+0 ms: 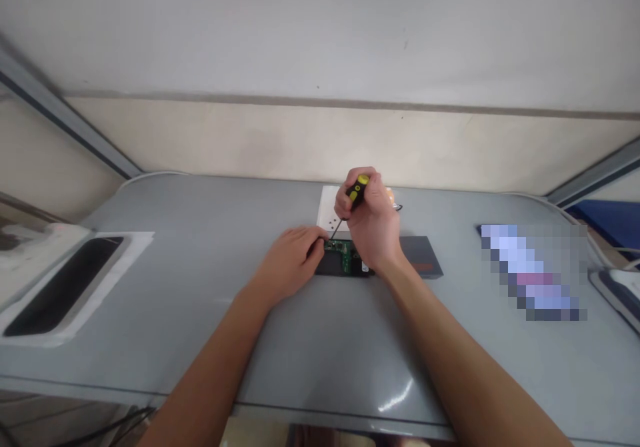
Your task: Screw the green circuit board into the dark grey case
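My right hand [379,220] is wrapped round a screwdriver [357,193] with a black and yellow handle. Its thin shaft slants down to the left, and the tip meets the upper left part of an opened phone [331,263] with a green circuit board [346,255] exposed. My left hand [286,260] grips the phone's left end, thumb and fingers at its edge. The phone lies flat, its right end partly hidden behind my right wrist. Beneath and to the right of it is a dark grey box [425,250].
Just behind the phone, a white sheet [326,208] carries several tiny dark screws. A blurred-out flat object [530,273] lies on the grey table [200,247] at right. On the left, a black slab [65,285] rests on white paper. A pale wall rises behind.
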{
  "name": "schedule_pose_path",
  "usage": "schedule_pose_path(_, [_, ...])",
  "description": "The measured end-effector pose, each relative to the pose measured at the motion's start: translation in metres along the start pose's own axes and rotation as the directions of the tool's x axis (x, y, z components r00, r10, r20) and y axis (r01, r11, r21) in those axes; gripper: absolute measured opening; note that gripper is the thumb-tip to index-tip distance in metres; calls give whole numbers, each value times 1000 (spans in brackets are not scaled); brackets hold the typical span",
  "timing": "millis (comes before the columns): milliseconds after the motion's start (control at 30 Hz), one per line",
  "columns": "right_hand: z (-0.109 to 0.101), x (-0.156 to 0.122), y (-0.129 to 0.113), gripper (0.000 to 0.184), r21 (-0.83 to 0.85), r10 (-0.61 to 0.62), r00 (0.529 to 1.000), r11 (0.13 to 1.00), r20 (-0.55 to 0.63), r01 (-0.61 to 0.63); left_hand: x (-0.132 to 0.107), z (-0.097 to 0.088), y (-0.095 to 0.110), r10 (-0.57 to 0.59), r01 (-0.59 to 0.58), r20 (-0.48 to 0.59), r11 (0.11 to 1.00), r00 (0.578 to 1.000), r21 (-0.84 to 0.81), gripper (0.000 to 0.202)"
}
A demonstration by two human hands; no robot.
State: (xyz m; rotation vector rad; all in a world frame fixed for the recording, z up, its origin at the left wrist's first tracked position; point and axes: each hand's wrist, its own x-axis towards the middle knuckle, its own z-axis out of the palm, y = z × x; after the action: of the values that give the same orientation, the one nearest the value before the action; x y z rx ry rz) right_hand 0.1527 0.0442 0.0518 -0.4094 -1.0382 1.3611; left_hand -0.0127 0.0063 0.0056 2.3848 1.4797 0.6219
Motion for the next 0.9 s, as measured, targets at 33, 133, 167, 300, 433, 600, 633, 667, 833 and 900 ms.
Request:
schedule_pose_path(33, [1, 0, 0, 34, 1, 1, 1000, 1000, 0, -1, 0, 0, 0, 1, -1, 0, 1000, 1000, 0, 23])
schedule_pose_path(133, [1, 0, -1, 35, 4, 16, 1000, 1000, 1, -16, 0, 0, 0, 7, -7, -4, 1000, 1000, -10, 23])
schedule_pose_path(167, [1, 0, -1, 36, 0, 22, 1000, 1000, 2, -22, 0, 0, 0, 7, -7, -4, 1000, 1000, -12, 23])
schedule_pose_path(300, [-3, 0, 0, 37, -38, 25, 1000, 999, -3, -25, 0, 0, 0, -2, 2, -1, 1000, 1000, -4, 24])
schedule_pose_path(433, [-3, 0, 2, 36, -11, 4, 1000, 1000, -7, -4, 0, -1, 1, -6, 6, -7, 1000, 1000, -14, 25])
schedule_pose_path(600, [-1, 0, 2, 34, 12, 34, 999, 999, 3, -34, -1, -1, 1, 0, 0, -7, 1000, 1000, -14, 24])
schedule_pose_path(633, [-1, 0, 2, 34, 8, 37, 999, 999, 2, -37, -1, -1, 1, 2, -2, -6, 1000, 1000, -11, 24])
schedule_pose_path(667, [-2, 0, 2, 34, 7, 38, 999, 999, 0, -38, -1, -1, 1, 2, -2, -4, 1000, 1000, -8, 25])
schedule_pose_path(833, [-3, -1, 3, 31, 17, 5, 1000, 1000, -5, -5, 0, 0, 0, -7, 7, -1, 1000, 1000, -13, 25])
schedule_pose_path(900, [-2, -1, 3, 32, 0, 6, 1000, 1000, -13, -6, 0, 0, 0, -5, 5, 0, 1000, 1000, -15, 25])
